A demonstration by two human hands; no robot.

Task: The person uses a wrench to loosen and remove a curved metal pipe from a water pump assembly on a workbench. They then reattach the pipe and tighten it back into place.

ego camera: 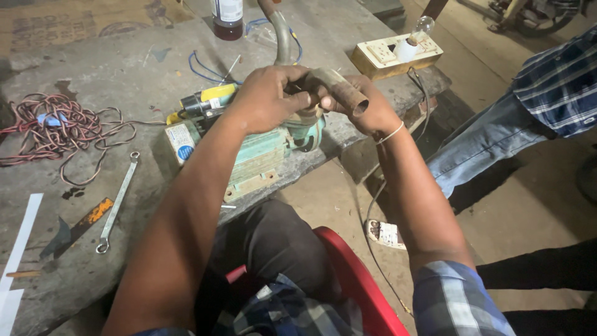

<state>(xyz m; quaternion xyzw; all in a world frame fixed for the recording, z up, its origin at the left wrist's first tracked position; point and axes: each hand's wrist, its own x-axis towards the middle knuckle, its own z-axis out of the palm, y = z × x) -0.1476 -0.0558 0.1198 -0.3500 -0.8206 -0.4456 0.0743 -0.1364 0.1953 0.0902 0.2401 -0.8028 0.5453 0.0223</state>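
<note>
Left hand (264,99) closed around pipe (339,90) above green pump (261,155); right hand (367,109) grips same pipe. Wrench (117,202) lies on tabletop (93,68), well apart.

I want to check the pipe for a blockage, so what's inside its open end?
Only darkness shows inside the pipe: its round mouth faces the camera, with rusty rim visible and nothing seen lodged near the opening. Deeper in is unlit, and the left hand and right hand cover its other end.
</note>
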